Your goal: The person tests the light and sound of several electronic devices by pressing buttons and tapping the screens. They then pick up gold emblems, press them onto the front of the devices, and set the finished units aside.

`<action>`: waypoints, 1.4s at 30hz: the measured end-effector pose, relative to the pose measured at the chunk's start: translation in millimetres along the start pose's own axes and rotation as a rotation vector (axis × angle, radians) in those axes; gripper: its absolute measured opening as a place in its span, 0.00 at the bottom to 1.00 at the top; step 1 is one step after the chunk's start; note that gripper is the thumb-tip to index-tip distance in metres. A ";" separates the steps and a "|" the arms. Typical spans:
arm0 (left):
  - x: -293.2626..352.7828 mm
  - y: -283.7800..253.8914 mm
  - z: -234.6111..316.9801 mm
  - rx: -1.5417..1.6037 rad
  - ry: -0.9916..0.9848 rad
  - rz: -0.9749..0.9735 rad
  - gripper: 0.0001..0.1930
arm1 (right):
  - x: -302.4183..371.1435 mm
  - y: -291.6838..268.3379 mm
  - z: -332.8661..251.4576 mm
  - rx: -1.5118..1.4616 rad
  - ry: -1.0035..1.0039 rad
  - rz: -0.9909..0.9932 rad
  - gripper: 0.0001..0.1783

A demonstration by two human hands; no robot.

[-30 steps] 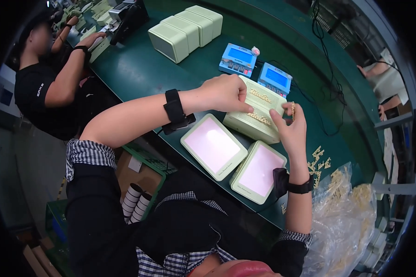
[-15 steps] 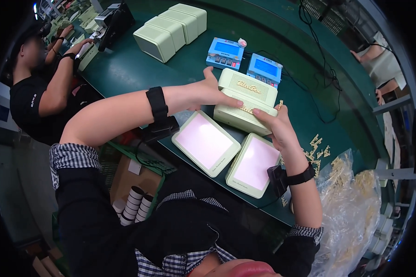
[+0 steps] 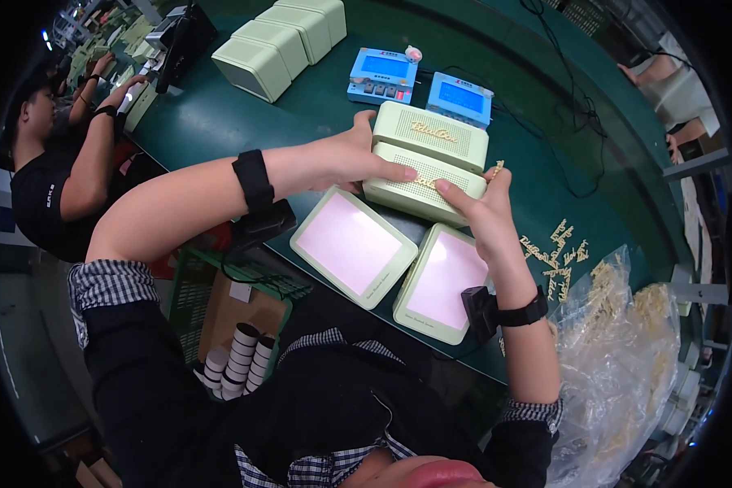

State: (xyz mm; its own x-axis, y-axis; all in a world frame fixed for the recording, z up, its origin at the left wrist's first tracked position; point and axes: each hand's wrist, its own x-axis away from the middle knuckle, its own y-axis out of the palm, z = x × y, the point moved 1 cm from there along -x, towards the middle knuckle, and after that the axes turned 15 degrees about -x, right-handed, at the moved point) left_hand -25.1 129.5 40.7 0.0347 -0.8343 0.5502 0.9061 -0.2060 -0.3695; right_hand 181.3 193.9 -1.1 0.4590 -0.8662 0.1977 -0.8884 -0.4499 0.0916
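Note:
Two pale green speaker boxes with perforated grilles stand one behind the other. My left hand (image 3: pixel 354 159) grips the left end of the near box (image 3: pixel 386 190), its thumb on the gold script badge (image 3: pixel 425 181). At the other end my right hand (image 3: pixel 492 213) holds the box, its thumb pressed on the badge's right part. A second small gold script badge (image 3: pixel 498 168) shows at my right index fingertip. The far box (image 3: pixel 464 152) has a full gold badge on top. The fingers behind the near box are partly hidden.
Two pale green panels with lit faces (image 3: pixel 354 244) (image 3: pixel 443 281) lie nearer me. Blue devices with screens (image 3: pixel 382 73) and more boxes (image 3: pixel 276 53) stand behind. Loose gold badges (image 3: pixel 557 252) and a plastic bag (image 3: pixel 618 350) lie right. A green crate (image 3: pixel 281 321) is below; a co-worker (image 3: pixel 73 175) sits left.
Both thumbs stay on the near box's badge, with hardly any shift in the grip. The whole view has shifted slightly, moving the far boxes and devices up and left in the picture.

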 end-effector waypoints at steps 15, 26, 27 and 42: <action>-12.5 4.4 7.9 -0.254 -0.020 0.026 0.56 | -4.2 -4.1 -0.3 -0.126 -0.015 -0.088 0.37; -18.4 -2.0 17.8 -0.300 -0.049 0.019 0.47 | -10.3 0.7 -13.6 -0.088 0.103 -0.092 0.39; -16.7 -4.0 19.4 -0.295 -0.051 -0.025 0.49 | -10.0 0.2 -13.0 -0.083 0.105 -0.097 0.39; 5.1 11.8 -16.5 -0.096 0.041 0.168 0.50 | -1.4 -9.4 3.0 0.201 -0.167 -0.010 0.38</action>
State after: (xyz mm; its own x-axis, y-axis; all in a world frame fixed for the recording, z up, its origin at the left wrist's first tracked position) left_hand -21.3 114.4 26.8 0.1627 -0.8808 0.4447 0.8445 -0.1087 -0.5243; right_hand 189.0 198.7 -5.2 0.4779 -0.8778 0.0324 -0.8716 -0.4785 -0.1065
